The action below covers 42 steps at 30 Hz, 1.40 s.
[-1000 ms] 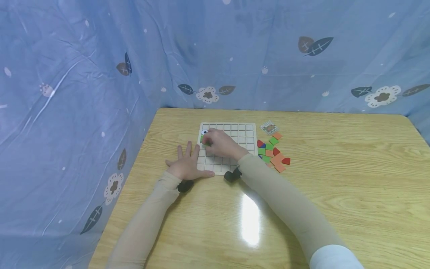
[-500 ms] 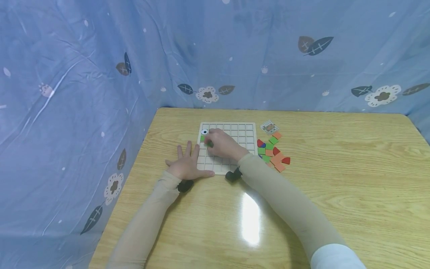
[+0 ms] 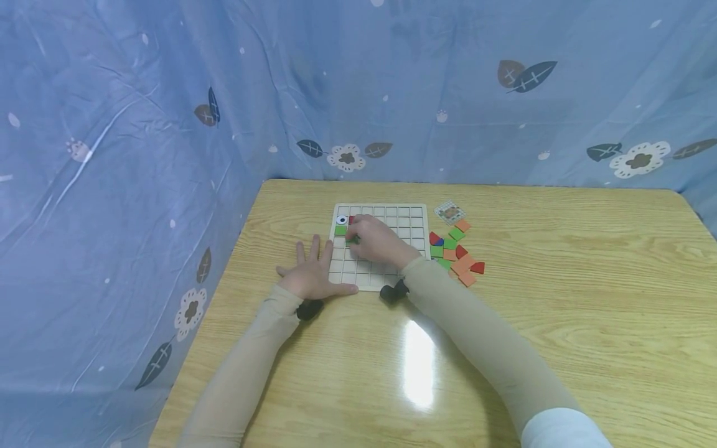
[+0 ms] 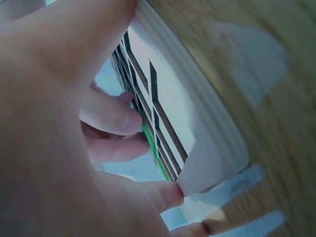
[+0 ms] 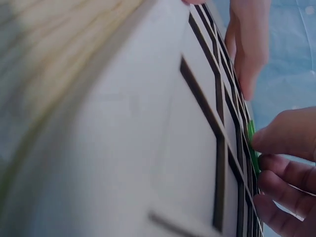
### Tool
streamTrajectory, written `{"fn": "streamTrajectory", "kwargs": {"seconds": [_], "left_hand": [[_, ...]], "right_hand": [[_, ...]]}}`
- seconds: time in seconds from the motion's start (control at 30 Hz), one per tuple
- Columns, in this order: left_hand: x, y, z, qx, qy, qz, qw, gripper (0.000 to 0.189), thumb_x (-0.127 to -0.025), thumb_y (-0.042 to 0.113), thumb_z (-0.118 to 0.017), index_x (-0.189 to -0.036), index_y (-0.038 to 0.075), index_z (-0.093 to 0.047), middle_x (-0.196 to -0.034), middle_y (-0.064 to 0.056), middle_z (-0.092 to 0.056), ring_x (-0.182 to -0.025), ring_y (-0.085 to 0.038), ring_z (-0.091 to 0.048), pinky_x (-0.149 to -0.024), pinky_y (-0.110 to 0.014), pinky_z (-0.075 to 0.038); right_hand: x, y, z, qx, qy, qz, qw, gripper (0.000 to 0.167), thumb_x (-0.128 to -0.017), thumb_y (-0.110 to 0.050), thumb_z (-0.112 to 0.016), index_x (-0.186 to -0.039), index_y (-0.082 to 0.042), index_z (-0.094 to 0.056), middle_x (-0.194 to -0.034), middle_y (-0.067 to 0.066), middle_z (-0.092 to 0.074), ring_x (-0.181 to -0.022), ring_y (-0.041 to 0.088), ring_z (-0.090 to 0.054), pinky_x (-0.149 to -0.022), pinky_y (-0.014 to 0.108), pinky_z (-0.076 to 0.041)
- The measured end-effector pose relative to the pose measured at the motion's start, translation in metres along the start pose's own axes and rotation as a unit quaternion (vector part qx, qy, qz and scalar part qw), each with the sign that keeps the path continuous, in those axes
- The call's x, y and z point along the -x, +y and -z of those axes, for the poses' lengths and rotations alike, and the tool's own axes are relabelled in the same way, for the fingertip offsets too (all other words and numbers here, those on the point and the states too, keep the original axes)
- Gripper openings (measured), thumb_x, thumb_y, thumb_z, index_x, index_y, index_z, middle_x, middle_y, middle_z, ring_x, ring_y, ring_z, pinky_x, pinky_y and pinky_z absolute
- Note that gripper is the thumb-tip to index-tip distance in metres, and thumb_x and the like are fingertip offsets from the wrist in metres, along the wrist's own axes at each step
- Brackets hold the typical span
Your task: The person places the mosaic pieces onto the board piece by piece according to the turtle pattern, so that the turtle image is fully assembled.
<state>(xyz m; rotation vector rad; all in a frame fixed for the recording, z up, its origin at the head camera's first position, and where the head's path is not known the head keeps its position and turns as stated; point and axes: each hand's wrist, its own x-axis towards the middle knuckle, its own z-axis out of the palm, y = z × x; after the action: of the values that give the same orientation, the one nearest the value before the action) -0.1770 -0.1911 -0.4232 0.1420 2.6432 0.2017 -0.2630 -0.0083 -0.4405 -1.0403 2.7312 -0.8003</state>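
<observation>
A white gridded board lies on the table. My right hand is over its left part, thumb and fingers pinching a small green tile at the grid's surface. A round eye tile sits in the upper left of the grid, with another green tile just below it. Beside the eye, part of a red tile shows; my fingers hide what lies further right. My left hand rests with spread fingers at the board's lower left corner, its thumb along the near edge.
Several loose orange, green, red and blue tiles lie in a cluster right of the board. Behind them is a small patterned card. A blue curtain hangs along the table's far and left sides.
My right hand has shifted slightly right, uncovering more of the green tile below the eye and an edge of the red tile. My left hand stays in place.
</observation>
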Motion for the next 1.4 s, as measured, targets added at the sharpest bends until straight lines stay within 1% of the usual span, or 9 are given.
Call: {"fn": "streamTrajectory", "kwargs": {"seconds": [0.23,0.53,0.7,0.83,0.97,1.17,1.33,1.37,1.4], "left_hand": [[-0.001,0.000,0.001,-0.004,0.001,-0.003,1.0000,0.131,-0.080,0.089,-0.057,-0.169,0.013,0.000,-0.175,-0.018,0.012,-0.156,-0.055,0.011,-0.095,-0.095,-0.020],[-0.003,0.000,0.001,-0.003,0.002,0.002,1.0000,0.132,-0.078,0.090,-0.059,-0.169,0.014,-0.001,-0.175,-0.018,0.010,-0.157,-0.055,0.010,-0.096,-0.094,-0.021],[-0.011,-0.003,-0.005,-0.010,0.009,0.005,0.9999,0.138,-0.071,0.097,-0.056,-0.169,0.015,-0.004,-0.175,-0.018,0.008,-0.157,-0.056,0.008,-0.093,-0.096,-0.020],[-0.014,-0.005,-0.009,-0.008,0.014,0.009,0.9998,0.141,-0.068,0.100,-0.055,-0.169,0.016,-0.004,-0.176,-0.016,0.008,-0.157,-0.056,0.008,-0.092,-0.096,-0.019],[-0.010,-0.003,-0.006,0.004,0.008,0.010,0.9999,0.137,-0.072,0.095,-0.058,-0.169,0.016,-0.003,-0.176,-0.015,0.009,-0.157,-0.054,0.010,-0.096,-0.095,-0.017],[-0.002,0.001,-0.001,0.008,0.009,0.007,0.9999,0.130,-0.079,0.087,-0.062,-0.169,0.016,-0.002,-0.175,-0.015,0.011,-0.157,-0.053,0.011,-0.099,-0.094,-0.019],[0.001,0.002,0.000,0.011,0.012,0.003,0.9999,0.129,-0.079,0.086,-0.063,-0.169,0.016,-0.003,-0.176,-0.015,0.010,-0.158,-0.053,0.010,-0.098,-0.094,-0.019],[0.001,0.002,-0.001,0.011,0.013,0.003,0.9998,0.129,-0.079,0.086,-0.063,-0.169,0.015,-0.003,-0.176,-0.015,0.009,-0.158,-0.053,0.010,-0.098,-0.094,-0.019],[0.001,0.002,-0.001,0.012,0.013,0.003,0.9998,0.130,-0.078,0.086,-0.063,-0.169,0.016,-0.003,-0.176,-0.015,0.009,-0.158,-0.053,0.010,-0.099,-0.094,-0.019]], "right_hand": [[0.006,0.005,0.008,-0.013,0.008,-0.008,0.9999,0.026,-0.087,-0.004,-0.071,-0.112,-0.007,-0.079,-0.110,0.006,-0.072,-0.102,0.021,-0.065,-0.097,0.036,-0.055],[0.025,0.011,0.022,-0.003,0.010,-0.039,0.9992,0.029,-0.091,-0.009,-0.070,-0.119,-0.007,-0.077,-0.118,0.007,-0.072,-0.112,0.023,-0.066,-0.104,0.041,-0.053],[0.037,0.014,0.028,0.004,0.018,-0.048,0.9987,0.026,-0.093,-0.012,-0.070,-0.117,-0.006,-0.078,-0.115,0.008,-0.073,-0.106,0.025,-0.065,-0.099,0.042,-0.054],[0.050,0.016,0.033,-0.008,0.018,-0.059,0.9981,0.028,-0.093,-0.012,-0.069,-0.118,-0.005,-0.077,-0.118,0.009,-0.072,-0.110,0.026,-0.063,-0.100,0.044,-0.053],[0.064,0.018,0.040,-0.009,0.027,-0.057,0.9980,0.027,-0.094,-0.014,-0.070,-0.119,-0.005,-0.077,-0.118,0.011,-0.071,-0.111,0.029,-0.064,-0.099,0.046,-0.053],[0.085,0.024,0.052,-0.004,0.039,-0.060,0.9974,0.028,-0.095,-0.017,-0.072,-0.119,-0.004,-0.075,-0.126,0.013,-0.070,-0.118,0.032,-0.064,-0.101,0.049,-0.053],[0.104,0.035,0.062,-0.012,0.045,-0.068,0.9966,0.030,-0.096,-0.017,-0.072,-0.122,-0.003,-0.073,-0.127,0.015,-0.067,-0.105,0.031,-0.064,-0.090,0.046,-0.054],[0.108,0.038,0.064,-0.014,0.047,-0.070,0.9963,0.030,-0.096,-0.017,-0.072,-0.122,-0.003,-0.073,-0.123,0.016,-0.067,-0.105,0.032,-0.064,-0.086,0.047,-0.054],[0.112,0.040,0.066,-0.014,0.049,-0.071,0.9962,0.030,-0.096,-0.016,-0.072,-0.123,-0.002,-0.073,-0.124,0.017,-0.067,-0.109,0.034,-0.064,-0.089,0.049,-0.054]]}}
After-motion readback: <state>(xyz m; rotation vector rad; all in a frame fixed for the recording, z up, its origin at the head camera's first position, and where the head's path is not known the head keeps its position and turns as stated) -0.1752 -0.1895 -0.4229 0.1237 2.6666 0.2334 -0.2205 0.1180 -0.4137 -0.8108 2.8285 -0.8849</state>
